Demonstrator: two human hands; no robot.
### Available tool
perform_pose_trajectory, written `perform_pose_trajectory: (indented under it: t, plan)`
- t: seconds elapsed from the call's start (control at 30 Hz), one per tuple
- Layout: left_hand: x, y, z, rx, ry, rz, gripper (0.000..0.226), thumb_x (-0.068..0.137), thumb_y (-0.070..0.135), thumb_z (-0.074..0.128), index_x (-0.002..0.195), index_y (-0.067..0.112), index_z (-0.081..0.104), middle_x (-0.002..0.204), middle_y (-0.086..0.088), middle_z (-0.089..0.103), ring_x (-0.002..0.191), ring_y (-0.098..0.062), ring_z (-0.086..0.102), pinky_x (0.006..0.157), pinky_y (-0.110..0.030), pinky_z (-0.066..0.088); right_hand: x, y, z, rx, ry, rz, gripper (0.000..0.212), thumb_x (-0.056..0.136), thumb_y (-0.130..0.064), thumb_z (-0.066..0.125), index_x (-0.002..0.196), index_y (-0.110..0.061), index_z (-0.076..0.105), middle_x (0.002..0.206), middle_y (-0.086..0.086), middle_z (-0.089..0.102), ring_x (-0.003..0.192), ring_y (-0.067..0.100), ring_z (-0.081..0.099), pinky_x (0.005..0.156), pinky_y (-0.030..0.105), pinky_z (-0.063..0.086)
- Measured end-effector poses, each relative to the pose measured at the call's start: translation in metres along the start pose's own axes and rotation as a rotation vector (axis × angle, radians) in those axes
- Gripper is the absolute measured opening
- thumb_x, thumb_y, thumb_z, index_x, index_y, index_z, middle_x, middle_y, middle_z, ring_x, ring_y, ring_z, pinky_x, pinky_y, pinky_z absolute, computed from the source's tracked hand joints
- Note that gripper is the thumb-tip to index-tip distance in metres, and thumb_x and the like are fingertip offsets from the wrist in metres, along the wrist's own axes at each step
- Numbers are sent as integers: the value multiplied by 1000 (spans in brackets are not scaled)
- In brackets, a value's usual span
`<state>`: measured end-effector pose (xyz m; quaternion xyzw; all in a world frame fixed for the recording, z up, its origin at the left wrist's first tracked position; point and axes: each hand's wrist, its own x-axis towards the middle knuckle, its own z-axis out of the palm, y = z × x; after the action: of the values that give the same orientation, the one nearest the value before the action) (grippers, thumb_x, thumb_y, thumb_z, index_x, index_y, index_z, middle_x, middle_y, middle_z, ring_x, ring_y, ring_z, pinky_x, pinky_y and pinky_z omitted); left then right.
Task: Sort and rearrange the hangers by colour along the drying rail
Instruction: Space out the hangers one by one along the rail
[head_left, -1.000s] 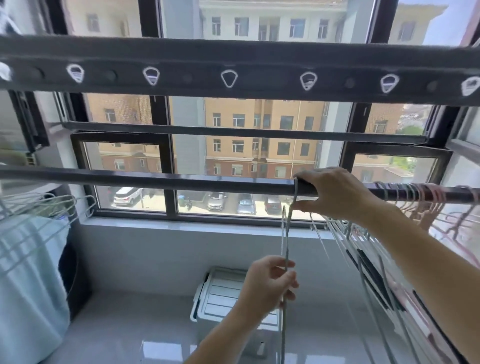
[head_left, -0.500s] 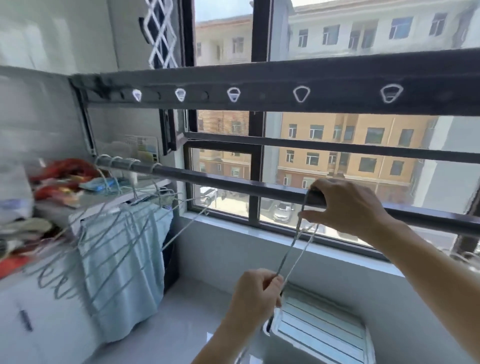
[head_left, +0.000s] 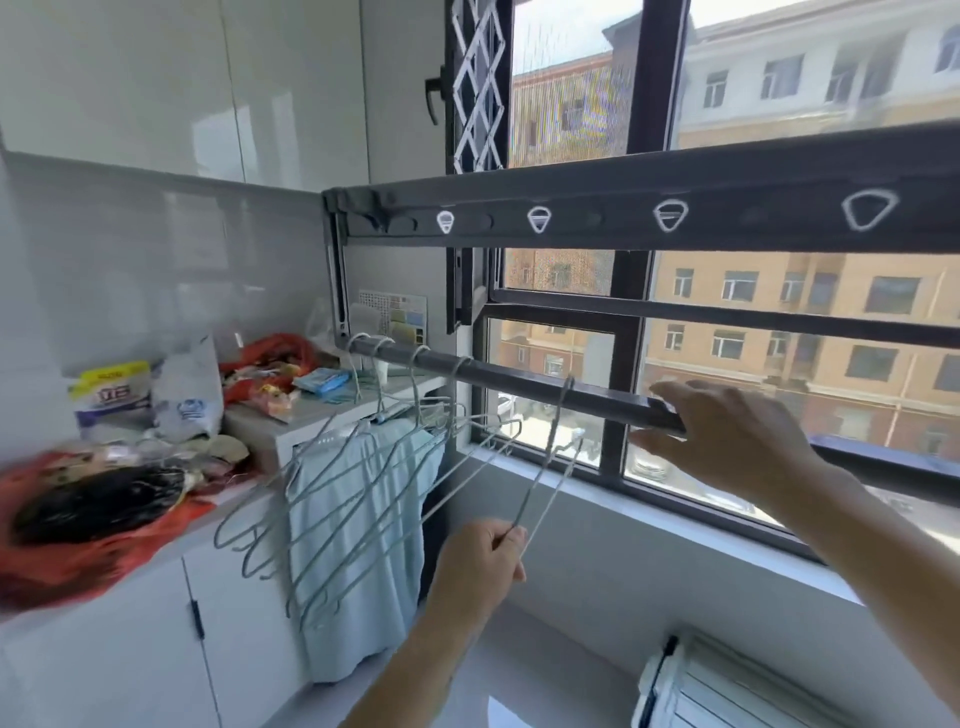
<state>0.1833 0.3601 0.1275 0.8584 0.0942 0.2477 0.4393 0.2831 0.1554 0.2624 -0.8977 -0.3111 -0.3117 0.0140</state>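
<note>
Head view: the left hand (head_left: 480, 566) pinches the low corner of a grey wire hanger (head_left: 560, 415) hooked on the dark drying rail (head_left: 519, 371). The right hand (head_left: 727, 441) is spread, perhaps touching the rail. The hook should slide upright towards the bunched grey hangers (head_left: 353, 493). A cluttered white counter (head_left: 322, 415) sits beside the window (head_left: 631, 312).
</note>
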Motion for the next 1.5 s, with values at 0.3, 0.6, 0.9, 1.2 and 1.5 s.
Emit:
perform_pose_trajectory:
  t: [0.3, 0.6, 0.9, 1.2, 1.5]
  plan:
    - [19, -23, -20, 20, 31, -9, 43, 92, 23, 52, 49, 15, 57, 40, 6, 54, 45, -6, 54, 58, -25, 47, 8, -14, 7, -17, -22, 31, 41, 83, -64, 46, 93, -25, 52, 84, -9, 58, 69, 16, 54, 54, 26, 39]
    - [22, -23, -18, 63, -29, -11, 35, 93, 23, 52, 61, 16, 63, 44, 7, 57, 36, 0, 47, 50, -23, 43, -5, -10, -2, -83, -46, 56, 43, 84, -61, 47, 109, -26, 53, 87, -8, 56, 68, 15, 45, 55, 26, 36]
    - [-8, 14, -7, 286, 179, 149, 73, 87, 44, 55, 143, 7, 26, 143, -10, 41, 130, -22, 40, 107, -35, 35, -62, 51, -43, -150, -13, 141, 68, 76, -65, 50, 128, -22, 53, 112, 2, 65, 88, 28, 65, 62, 36, 53]
    - [-71, 134, 98, 17, -14, 488, 71, 84, 53, 43, 141, 12, 32, 141, -4, 43, 130, -12, 34, 104, -21, 22, -187, 161, -129, -228, -212, 322, 81, 68, -74, 44, 126, -19, 57, 122, 5, 62, 97, 27, 64, 83, 41, 53]
    - [-133, 209, 217, -109, -348, 519, 66, 89, 45, 50, 144, 22, 22, 148, 6, 32, 134, -11, 30, 104, -20, 20, -282, 254, -174, -200, -357, 437, 70, 76, -48, 68, 136, -21, 45, 130, -4, 55, 112, 18, 55, 100, 39, 44]
